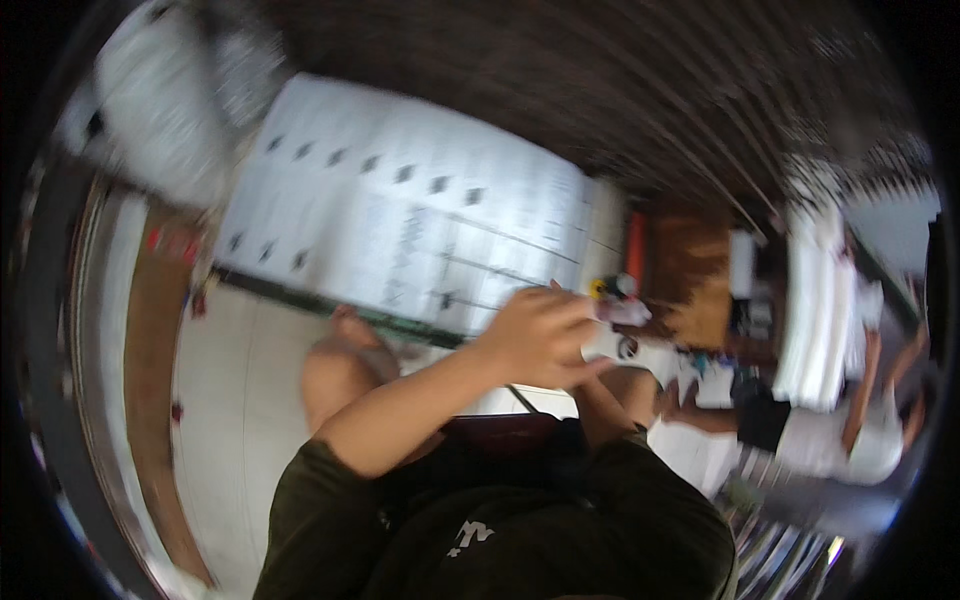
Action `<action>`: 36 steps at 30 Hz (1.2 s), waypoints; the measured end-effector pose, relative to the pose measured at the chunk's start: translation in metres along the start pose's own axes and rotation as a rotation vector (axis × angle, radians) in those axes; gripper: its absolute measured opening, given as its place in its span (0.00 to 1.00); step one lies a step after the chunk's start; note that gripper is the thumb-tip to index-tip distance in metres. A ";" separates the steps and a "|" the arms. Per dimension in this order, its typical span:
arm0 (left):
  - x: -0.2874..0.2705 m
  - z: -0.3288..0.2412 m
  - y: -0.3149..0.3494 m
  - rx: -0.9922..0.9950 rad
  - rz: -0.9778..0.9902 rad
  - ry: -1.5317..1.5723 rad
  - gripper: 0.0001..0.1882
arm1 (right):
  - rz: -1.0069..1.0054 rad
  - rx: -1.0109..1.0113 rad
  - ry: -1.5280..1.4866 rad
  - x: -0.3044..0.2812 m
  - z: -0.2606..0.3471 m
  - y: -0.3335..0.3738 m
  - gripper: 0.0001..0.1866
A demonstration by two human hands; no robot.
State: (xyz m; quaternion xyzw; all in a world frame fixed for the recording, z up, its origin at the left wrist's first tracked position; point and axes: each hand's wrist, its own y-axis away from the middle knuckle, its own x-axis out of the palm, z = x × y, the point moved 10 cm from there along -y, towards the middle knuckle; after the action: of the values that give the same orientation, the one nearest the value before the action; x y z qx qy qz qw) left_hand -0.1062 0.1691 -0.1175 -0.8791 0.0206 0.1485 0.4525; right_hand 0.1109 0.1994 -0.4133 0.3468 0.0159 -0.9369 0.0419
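My left hand (545, 338) reaches across in front of my body, its fingers curled and its thumb bent below them. Whatever lies inside its grip is hidden and smeared by motion. Behind it, my right forearm (603, 412) rises, and the right hand is mostly covered by the left, so its fingers do not show. Just past my left fingertips is a blurred pale, pinkish item (628, 312); I cannot tell whether it is touched. A wide low table with a white printed top (340, 215) spreads ahead of my knees, with its dark green edge toward me.
Clear plastic-wrapped bundles (160, 100) stand at the far left. A brown wooden strip (150, 370) runs along the left floor. On the right are a brown box (690, 255), a stack of white material (812, 300) and another person (830, 440). Dark ribbed sheeting (640, 90) lies beyond the table.
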 end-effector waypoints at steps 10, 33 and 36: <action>0.073 -0.020 0.023 -0.088 0.263 -0.135 0.22 | -1.514 -0.402 0.892 -0.504 0.216 0.201 0.37; 0.081 -0.221 -0.157 0.251 0.126 -0.119 0.33 | -0.743 -0.497 -0.032 -0.590 0.380 0.208 0.13; 0.082 -0.274 -0.202 0.339 0.205 -0.073 0.30 | -0.495 -0.538 -0.094 -0.551 0.436 0.208 0.13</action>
State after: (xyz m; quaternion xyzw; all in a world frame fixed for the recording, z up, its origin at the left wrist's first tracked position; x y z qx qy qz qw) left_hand 0.0730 0.0768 0.1692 -0.7777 0.1183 0.2199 0.5769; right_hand 0.2630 0.0035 0.2764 0.2655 0.3431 -0.8959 -0.0955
